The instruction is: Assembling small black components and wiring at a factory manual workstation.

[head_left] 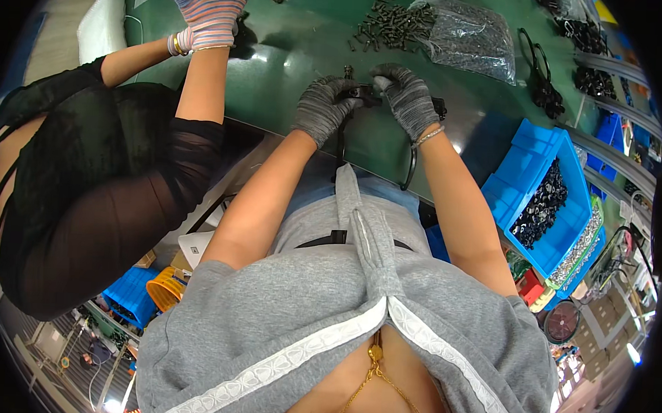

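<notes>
Both of my hands wear grey knitted gloves and meet over the near part of the green worktable (301,39). Between them is a small black part (365,96) with a black cable (341,137) hanging toward the table's front edge. My left hand (323,109) is closed on the part's left side, fingertips pressed to it. Curled at its right side, my right hand (408,99) grips it too. The gloves cover much of the part, so its exact kind cannot be made out. A second cable loop (410,168) hangs below my right wrist.
Dark screws (394,25) lie heaped beside a clear plastic bag (471,39) of them. Black cabled parts (546,90) rest farther right. A blue bin (529,160) of small black pieces stands at the right edge. At left, a co-worker's striped-gloved hand (214,13) reaches over the table.
</notes>
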The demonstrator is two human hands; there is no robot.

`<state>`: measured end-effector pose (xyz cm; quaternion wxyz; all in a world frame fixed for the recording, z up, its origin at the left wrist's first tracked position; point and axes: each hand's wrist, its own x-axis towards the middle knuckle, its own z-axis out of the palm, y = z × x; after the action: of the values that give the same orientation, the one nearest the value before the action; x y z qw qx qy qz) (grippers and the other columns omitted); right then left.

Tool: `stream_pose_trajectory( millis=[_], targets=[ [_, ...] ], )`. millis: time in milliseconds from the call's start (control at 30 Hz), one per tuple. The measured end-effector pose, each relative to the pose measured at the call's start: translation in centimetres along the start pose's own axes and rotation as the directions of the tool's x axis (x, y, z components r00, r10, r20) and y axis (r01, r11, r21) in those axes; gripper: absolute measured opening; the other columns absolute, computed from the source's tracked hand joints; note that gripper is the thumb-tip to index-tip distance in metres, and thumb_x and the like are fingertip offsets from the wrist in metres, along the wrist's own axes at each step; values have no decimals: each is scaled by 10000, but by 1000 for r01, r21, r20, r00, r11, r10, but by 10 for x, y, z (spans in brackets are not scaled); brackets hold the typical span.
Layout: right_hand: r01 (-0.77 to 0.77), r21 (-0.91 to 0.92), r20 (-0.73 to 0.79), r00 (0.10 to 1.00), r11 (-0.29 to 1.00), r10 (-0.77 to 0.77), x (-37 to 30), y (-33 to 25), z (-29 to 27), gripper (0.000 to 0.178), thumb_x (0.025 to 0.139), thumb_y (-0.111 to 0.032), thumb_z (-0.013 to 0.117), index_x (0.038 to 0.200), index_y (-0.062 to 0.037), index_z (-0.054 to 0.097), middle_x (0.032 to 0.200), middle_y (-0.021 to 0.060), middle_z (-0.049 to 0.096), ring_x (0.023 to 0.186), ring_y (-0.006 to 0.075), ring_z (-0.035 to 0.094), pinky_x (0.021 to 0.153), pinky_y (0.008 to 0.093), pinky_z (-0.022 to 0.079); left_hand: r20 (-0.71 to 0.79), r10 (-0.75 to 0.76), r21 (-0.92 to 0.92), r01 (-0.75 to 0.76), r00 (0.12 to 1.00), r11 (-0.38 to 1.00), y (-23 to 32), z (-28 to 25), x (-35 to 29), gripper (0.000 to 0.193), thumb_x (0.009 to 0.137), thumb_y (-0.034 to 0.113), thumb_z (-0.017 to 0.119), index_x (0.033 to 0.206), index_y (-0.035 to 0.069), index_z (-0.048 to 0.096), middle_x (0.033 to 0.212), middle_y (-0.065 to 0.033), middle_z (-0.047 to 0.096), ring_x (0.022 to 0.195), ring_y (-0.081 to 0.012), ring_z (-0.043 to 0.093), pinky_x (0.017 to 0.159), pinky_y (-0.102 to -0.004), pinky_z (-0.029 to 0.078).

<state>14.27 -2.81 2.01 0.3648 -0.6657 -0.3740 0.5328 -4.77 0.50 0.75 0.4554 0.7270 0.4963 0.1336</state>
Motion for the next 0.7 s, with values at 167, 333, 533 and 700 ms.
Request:
stream_pose_trajectory(
  millis=[167,333,533,700],
  targets=[
    [263,-279,-35,958,924,-283,-9,7,8,181,846,-131,711,1009,-54,717,921,137,686,896,276,654,832,366,516,9,-9,-66,10,1000,998,-3,3,2,376,765,222,773,1116,106,703,1055,-104,653,999,-268,635,915,-360,495],
    [189,-430,-21,976,883,-219,-20,-9,6,181,833,-143,713,997,-67,722,967,149,685,941,313,643,878,384,500,-4,-12,-53,12,1000,999,0,0,1,377,753,200,777,1110,103,705,1052,-116,665,1001,-268,639,912,-359,495],
    [277,-757,212,961,591,-179,-14,-31,0,221,875,-266,655,1019,-113,724,971,117,680,988,286,628,907,397,478,-30,22,-61,-23,999,998,-4,3,2,361,749,182,780,1089,87,707,1043,-122,676,964,-274,653,885,-359,512],
    [344,-908,322,938,241,-124,-16,-45,6,181,891,-269,615,1002,-154,702,958,70,665,982,243,617,857,390,480,-6,-18,-123,17,1000,992,-9,5,4,346,769,227,747,1072,64,709,1038,-138,688,982,-300,651,914,-378,501]
  ],
)
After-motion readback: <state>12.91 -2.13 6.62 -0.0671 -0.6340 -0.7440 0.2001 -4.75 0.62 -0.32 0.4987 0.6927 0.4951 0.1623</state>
